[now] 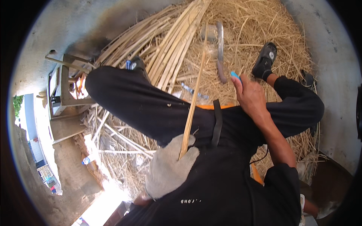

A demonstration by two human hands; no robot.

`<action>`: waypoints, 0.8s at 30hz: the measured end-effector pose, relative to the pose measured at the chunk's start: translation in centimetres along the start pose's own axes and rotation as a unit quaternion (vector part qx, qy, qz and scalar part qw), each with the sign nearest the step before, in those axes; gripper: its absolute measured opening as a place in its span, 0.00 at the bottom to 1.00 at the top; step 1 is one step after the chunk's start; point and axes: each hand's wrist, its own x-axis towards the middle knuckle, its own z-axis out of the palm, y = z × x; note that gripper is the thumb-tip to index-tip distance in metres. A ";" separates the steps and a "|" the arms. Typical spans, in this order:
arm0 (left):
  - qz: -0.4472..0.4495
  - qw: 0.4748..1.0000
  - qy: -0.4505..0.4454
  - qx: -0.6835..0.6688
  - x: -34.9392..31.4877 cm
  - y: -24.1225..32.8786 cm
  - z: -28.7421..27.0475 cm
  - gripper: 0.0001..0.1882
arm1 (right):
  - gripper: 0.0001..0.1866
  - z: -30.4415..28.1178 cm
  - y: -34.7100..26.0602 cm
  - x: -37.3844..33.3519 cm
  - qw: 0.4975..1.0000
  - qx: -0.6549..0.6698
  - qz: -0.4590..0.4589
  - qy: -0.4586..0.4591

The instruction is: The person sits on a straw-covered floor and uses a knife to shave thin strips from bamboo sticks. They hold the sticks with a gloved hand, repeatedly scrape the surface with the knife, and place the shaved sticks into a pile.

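My left hand (171, 165), in a grey work glove, is closed around the lower end of a long, thin bamboo strip (195, 94). The strip slants up and away between my spread knees. My bare right hand (252, 94) is above my right thigh, its fingers curled round a small blue thing (236, 75). Only its blue tip shows at the thumb; the rest is hidden in the fist. Between the two hands, a dark flat strap-like strip (217, 122) lies on my lap. Past my lap, a curved blade with a handle (220, 52) rests on the shavings.
A bundle of split bamboo strips (173, 45) lies at the far left. Heaped shavings (264, 22) cover the floor ahead. A wooden frame (69, 83) stands left of my knee. Plastic bottles (89, 159) lie about. A grey wall (324, 49) curves along the right.
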 end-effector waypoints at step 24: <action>-0.099 0.995 -0.001 -0.012 0.2 0.5 0.4 0.24 | 0.18 0.3 -5.9 -5.3 0.885 0.422 -0.130 -0.149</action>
